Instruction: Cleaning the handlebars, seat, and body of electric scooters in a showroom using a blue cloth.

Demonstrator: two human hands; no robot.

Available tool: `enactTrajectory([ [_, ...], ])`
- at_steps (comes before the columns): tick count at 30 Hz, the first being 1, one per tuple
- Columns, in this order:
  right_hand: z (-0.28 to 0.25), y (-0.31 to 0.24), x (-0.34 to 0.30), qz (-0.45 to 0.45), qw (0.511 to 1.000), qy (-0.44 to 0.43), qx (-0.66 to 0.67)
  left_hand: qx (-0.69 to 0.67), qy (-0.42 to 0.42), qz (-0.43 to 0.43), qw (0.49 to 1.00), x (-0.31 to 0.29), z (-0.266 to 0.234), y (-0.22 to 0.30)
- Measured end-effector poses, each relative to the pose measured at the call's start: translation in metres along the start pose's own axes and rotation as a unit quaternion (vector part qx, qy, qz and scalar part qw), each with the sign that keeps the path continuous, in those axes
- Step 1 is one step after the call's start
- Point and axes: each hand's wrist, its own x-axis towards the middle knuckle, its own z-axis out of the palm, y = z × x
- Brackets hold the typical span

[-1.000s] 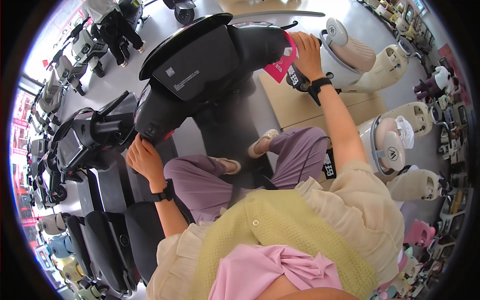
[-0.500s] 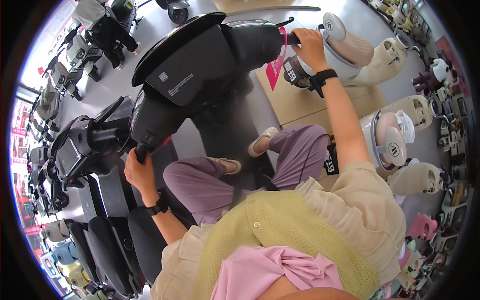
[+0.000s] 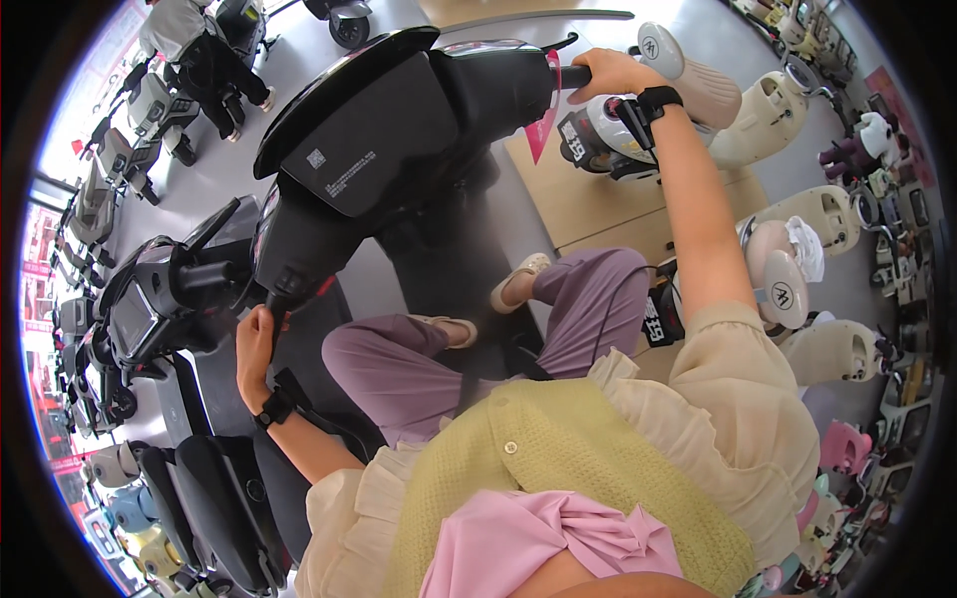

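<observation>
While I look down from the head view, I see the person seated on a black scooter [image 3: 379, 149], both arms stretched out to its handlebar. My left hand [image 3: 254, 344] is wrapped tight around the left grip [image 3: 274, 304], fingers curled over it, with a black wristband [image 3: 274, 409] just behind on the forearm. My right hand [image 3: 613, 72] is closed the same way on the right grip [image 3: 570, 75], at the upper middle of the frame, and a black watch [image 3: 653, 100] sits on that wrist. A pink tag [image 3: 543, 125] hangs from the handlebar just beside the right hand. The scooter's dark front panel spreads between the two hands, tilted toward the upper left. Below it, legs in mauve trousers [image 3: 578, 309] bend across the footboard, with light shoes [image 3: 518, 274] resting on it. Another dark scooter [image 3: 150, 309] stands close on the left, near the left hand. Cream-coloured scooters [image 3: 797, 90] line the right side, well apart from the hands, on a grey floor [image 3: 229, 149].
</observation>
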Motion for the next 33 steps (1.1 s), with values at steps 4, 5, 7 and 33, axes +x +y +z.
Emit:
enactTrajectory([
  [4,0.027,0.001,-0.008,-0.02,0.983,0.178,-0.04,0.168,0.18,0.026,0.969,0.002,0.015,-0.006],
  [5,0.035,0.0,-0.011,-0.046,0.968,0.24,-0.057,0.235,0.24,0.04,0.941,0.0,0.024,-0.005],
  [7,0.048,-0.002,-0.015,-0.085,0.928,0.352,-0.089,0.304,0.346,0.066,0.885,-0.004,0.042,-0.002],
  [33,0.005,-0.025,0.045,-0.117,0.978,-0.154,0.074,0.188,0.108,0.02,0.976,0.017,0.029,0.042],
])
